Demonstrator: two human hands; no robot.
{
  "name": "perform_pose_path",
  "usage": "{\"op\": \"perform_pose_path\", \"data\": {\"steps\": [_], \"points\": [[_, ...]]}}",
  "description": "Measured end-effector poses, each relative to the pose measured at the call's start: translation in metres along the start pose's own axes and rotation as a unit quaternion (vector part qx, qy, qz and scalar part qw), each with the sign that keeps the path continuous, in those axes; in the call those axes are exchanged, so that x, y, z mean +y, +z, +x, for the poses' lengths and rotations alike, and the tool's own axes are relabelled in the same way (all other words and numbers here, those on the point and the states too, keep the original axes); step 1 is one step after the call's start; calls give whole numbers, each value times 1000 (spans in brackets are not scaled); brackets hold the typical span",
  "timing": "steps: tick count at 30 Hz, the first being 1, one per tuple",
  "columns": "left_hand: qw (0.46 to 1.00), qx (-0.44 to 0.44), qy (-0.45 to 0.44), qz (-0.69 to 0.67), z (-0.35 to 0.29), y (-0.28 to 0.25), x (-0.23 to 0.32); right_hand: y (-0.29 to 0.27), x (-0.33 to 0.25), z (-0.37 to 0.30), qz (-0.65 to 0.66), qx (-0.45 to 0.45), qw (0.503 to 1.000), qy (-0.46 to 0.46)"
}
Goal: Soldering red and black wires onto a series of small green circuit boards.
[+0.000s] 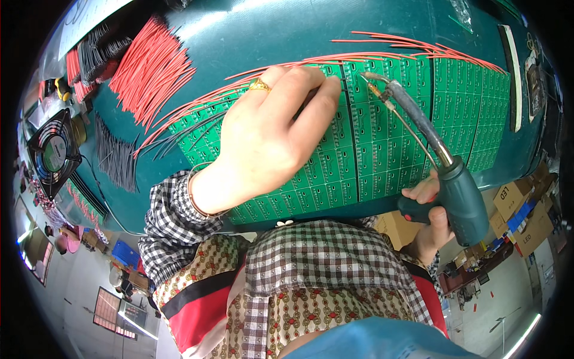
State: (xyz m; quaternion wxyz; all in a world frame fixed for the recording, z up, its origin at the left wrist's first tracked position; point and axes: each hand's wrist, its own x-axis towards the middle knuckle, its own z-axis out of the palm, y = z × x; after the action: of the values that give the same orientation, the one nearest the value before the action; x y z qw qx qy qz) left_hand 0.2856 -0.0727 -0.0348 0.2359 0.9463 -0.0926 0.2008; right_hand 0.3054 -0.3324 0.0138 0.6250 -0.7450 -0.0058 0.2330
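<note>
My left hand (pixel 272 131), with a ring on one finger, is closed over the far part of green circuit board panels (pixel 388 149). Its thumb and fingertips point down at the boards and what they hold is hidden. Red wires (pixel 239 85) lie along the boards' far edge, passing by its knuckles; a few black wires (pixel 197 127) lie left of it. In my right hand (pixel 431 206) is a dark green soldering gun (pixel 465 206) with a red trigger. Its tip and thin solder feed tube reach over the boards, right of my left fingers.
At the far left lie a pile of red wires (pixel 152 72) and a bunch of black wires (pixel 115 154). A small black fan (pixel 55 152) stands at the table's left edge. A pale strip (pixel 512 78) lies right of the boards. Cardboard boxes (pixel 526 209) are beyond the right edge.
</note>
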Motion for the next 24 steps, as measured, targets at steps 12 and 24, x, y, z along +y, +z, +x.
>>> {"op": "perform_pose_path", "data": {"steps": [12, 24], "points": [[999, -20, 23, 18, -4, -4, -5, -14, 3, 2, 81, 19, 996, -34], [1000, -14, -11, 18, 6, 6, 4, -18, 4, 2, 36, 26, 999, -29]]}}
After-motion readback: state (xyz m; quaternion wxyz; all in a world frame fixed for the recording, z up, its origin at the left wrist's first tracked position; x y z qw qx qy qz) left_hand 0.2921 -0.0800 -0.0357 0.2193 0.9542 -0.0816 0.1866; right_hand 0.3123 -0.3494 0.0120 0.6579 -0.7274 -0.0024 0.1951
